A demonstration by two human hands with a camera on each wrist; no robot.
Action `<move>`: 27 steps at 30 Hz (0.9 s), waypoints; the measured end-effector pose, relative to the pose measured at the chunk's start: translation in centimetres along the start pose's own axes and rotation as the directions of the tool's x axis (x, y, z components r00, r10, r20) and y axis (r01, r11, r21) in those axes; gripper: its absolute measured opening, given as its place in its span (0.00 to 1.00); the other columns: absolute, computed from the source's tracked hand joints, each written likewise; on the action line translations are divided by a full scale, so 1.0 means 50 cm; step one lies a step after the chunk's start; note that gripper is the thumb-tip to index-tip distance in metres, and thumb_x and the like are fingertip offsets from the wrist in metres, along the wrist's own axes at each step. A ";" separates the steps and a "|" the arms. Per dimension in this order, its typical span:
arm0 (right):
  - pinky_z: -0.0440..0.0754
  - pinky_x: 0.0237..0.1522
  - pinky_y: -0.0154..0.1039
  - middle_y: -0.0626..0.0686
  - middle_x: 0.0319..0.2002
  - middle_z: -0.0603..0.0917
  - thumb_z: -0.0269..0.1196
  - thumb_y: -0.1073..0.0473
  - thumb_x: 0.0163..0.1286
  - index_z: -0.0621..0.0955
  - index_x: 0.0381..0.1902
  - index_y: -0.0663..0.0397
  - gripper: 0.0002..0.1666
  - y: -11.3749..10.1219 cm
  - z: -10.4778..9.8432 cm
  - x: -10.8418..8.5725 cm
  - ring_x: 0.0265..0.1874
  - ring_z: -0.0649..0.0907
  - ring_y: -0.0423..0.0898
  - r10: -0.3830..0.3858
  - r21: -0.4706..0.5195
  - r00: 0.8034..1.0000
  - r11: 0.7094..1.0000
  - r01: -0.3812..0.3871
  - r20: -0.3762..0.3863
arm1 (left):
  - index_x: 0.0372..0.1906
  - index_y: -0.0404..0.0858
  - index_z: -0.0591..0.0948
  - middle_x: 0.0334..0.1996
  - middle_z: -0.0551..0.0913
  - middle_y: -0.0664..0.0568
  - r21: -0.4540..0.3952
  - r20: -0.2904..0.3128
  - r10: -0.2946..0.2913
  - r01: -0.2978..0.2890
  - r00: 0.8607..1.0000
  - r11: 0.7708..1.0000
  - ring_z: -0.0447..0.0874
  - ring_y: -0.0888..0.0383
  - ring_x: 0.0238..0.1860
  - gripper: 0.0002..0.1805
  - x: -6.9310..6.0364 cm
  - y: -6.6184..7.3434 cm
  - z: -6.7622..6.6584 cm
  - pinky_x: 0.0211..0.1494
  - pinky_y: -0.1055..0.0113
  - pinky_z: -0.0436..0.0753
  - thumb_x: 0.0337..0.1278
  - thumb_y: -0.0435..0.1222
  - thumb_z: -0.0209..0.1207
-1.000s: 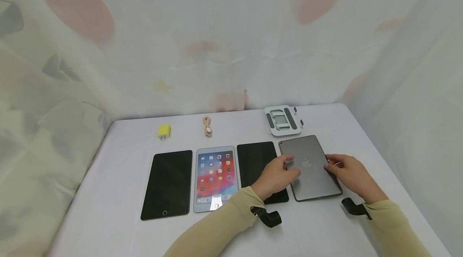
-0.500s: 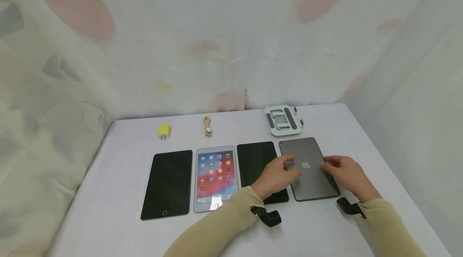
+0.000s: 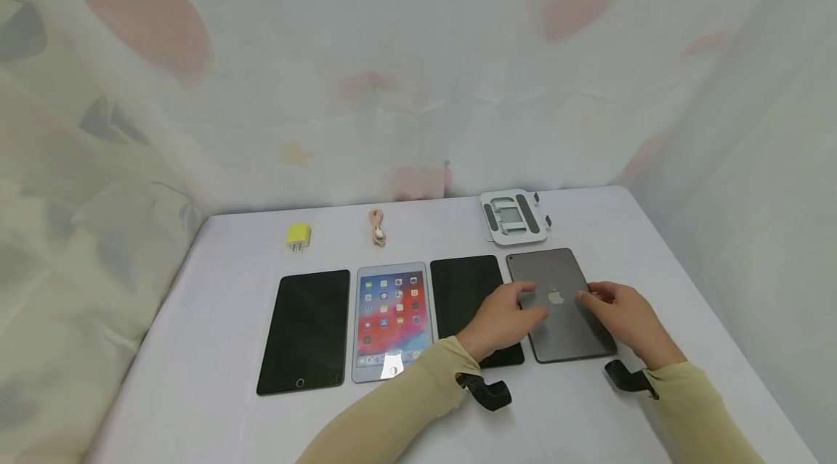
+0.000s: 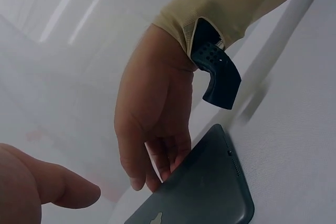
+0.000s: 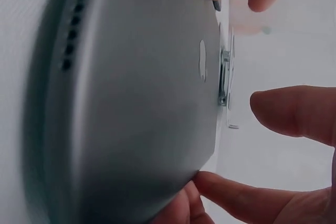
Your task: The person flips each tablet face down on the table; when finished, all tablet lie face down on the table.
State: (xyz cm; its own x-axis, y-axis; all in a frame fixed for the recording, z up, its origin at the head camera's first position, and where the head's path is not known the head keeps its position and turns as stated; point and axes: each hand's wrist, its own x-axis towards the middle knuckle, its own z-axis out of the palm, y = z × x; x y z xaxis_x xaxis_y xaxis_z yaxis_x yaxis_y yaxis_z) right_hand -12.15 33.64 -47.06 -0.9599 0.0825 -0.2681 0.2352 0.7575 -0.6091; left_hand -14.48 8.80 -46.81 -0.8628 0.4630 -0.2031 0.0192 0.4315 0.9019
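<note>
A grey tablet (image 3: 567, 330) lies back up, its logo showing, rightmost of the four tablets. At its left edge my left hand (image 3: 502, 319) has its fingers touching the side, with the thumb spread above the back. My right hand (image 3: 631, 319) is at the opposite edge, fingertips against the side. In the right wrist view the right thumb (image 5: 296, 111) stands off the tablet (image 5: 142, 98). The left wrist view shows the right hand (image 4: 152, 103) with fingers down beside the tablet (image 4: 210, 182); part of my left hand (image 4: 47, 182) is at lower left.
Left of the grey tablet lie a black tablet (image 3: 458, 290), a white-framed tablet with a lit screen (image 3: 392, 311) and another black tablet (image 3: 306, 333). Behind them are a yellow plug (image 3: 298, 234), a coiled cable (image 3: 377, 228) and a silver folding stand (image 3: 514, 217).
My right hand has moved slightly left, and the grey tablet's right side has shifted slightly left with it. The left hand has stayed in nearly the same place.
</note>
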 end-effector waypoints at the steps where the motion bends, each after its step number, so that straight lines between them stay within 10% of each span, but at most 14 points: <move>1: 0.83 0.61 0.64 0.79 0.69 0.77 0.55 0.40 0.85 0.70 0.74 0.78 0.44 -0.001 0.001 -0.001 0.66 0.80 0.73 0.000 0.002 1.000 1.000 0.000 0.002 | 0.75 0.42 0.79 0.69 0.83 0.48 0.001 0.000 0.002 -0.002 1.000 1.000 0.83 0.56 0.59 0.32 -0.001 0.000 0.000 0.58 0.64 0.83 0.70 0.46 0.63; 13: 0.84 0.60 0.65 0.80 0.68 0.77 0.55 0.39 0.83 0.71 0.72 0.82 0.46 -0.038 0.004 -0.002 0.65 0.81 0.75 -0.008 -0.087 1.000 0.996 0.008 0.007 | 0.75 0.43 0.78 0.69 0.82 0.47 0.003 0.006 -0.020 0.020 1.000 1.000 0.82 0.57 0.58 0.31 -0.007 0.002 -0.011 0.56 0.63 0.83 0.71 0.48 0.64; 21: 0.84 0.61 0.66 0.79 0.66 0.79 0.59 0.38 0.82 0.68 0.75 0.79 0.49 -0.152 0.040 0.015 0.65 0.82 0.73 -0.113 -0.136 0.993 0.984 0.114 0.022 | 0.79 0.43 0.74 0.73 0.78 0.44 0.091 -0.099 0.038 -0.029 0.994 0.995 0.81 0.48 0.66 0.34 -0.064 -0.039 -0.101 0.69 0.48 0.83 0.74 0.51 0.60; 27: 0.81 0.66 0.65 0.75 0.70 0.78 0.59 0.33 0.79 0.65 0.79 0.73 0.53 -0.234 0.094 0.024 0.69 0.80 0.71 -0.113 -0.151 0.989 0.980 0.126 0.097 | 0.80 0.40 0.72 0.77 0.73 0.41 0.054 -0.185 -0.059 0.070 0.981 0.996 0.73 0.42 0.76 0.36 -0.114 -0.076 -0.161 0.77 0.35 0.74 0.73 0.48 0.62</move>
State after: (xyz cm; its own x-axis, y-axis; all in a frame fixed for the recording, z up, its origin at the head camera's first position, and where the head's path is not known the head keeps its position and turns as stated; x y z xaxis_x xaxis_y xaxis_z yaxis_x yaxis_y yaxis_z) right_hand -15.34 21.83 -43.79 -0.9609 -0.0663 -0.2687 0.0861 0.8511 -0.5179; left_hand -13.72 -1.72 -45.99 -0.9409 0.2857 -0.1817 -0.0136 0.5043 0.8634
